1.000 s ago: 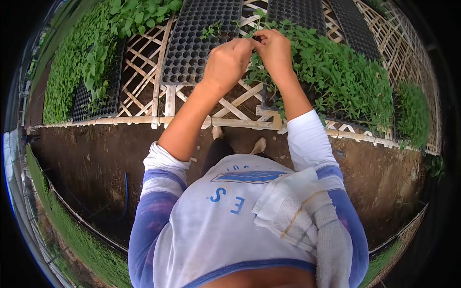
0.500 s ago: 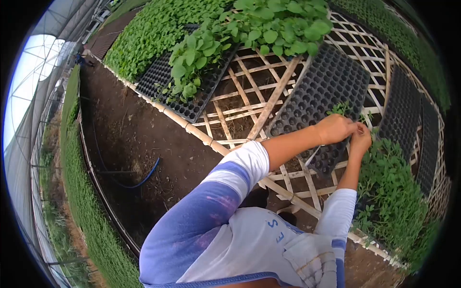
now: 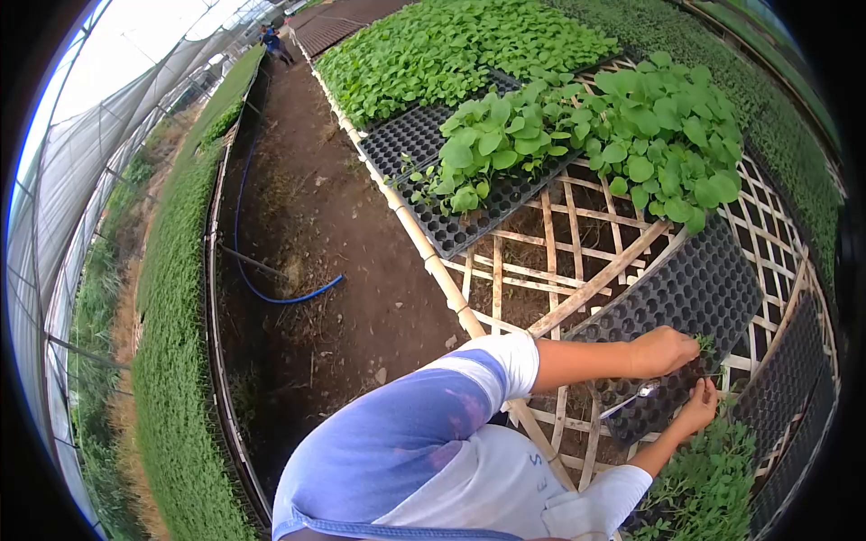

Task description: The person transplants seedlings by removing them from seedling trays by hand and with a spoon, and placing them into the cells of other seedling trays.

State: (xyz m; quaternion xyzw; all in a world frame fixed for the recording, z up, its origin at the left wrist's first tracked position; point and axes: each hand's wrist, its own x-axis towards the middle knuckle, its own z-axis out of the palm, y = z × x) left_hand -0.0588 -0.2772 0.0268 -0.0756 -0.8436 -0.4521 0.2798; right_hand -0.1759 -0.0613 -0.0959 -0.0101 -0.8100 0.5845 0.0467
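Observation:
My left hand (image 3: 666, 352) is closed over the black seedling tray (image 3: 695, 284), with a small green seedling (image 3: 704, 343) at its fingertips. Just below it, my right hand (image 3: 698, 408) has thumb and fingers pinched together near the tray's edge; what they hold is too small to make out. A spoon (image 3: 646, 390) with a shiny bowl lies on the tray beneath my left wrist. Leafy seedlings (image 3: 699, 487) crowd together beside my right forearm.
The tray rests on a wooden lattice bench (image 3: 577, 230) with a bamboo edge. Broad-leaved seedlings (image 3: 663, 135) stand behind, partly on another black tray (image 3: 460, 225). A blue hose (image 3: 298, 296) lies along the dirt aisle (image 3: 334, 307). A person (image 3: 273, 42) stands far down it.
My hands were together and have drawn apart, the left staying above the right. The view has turned, shifting the bench rightward and showing more of the aisle.

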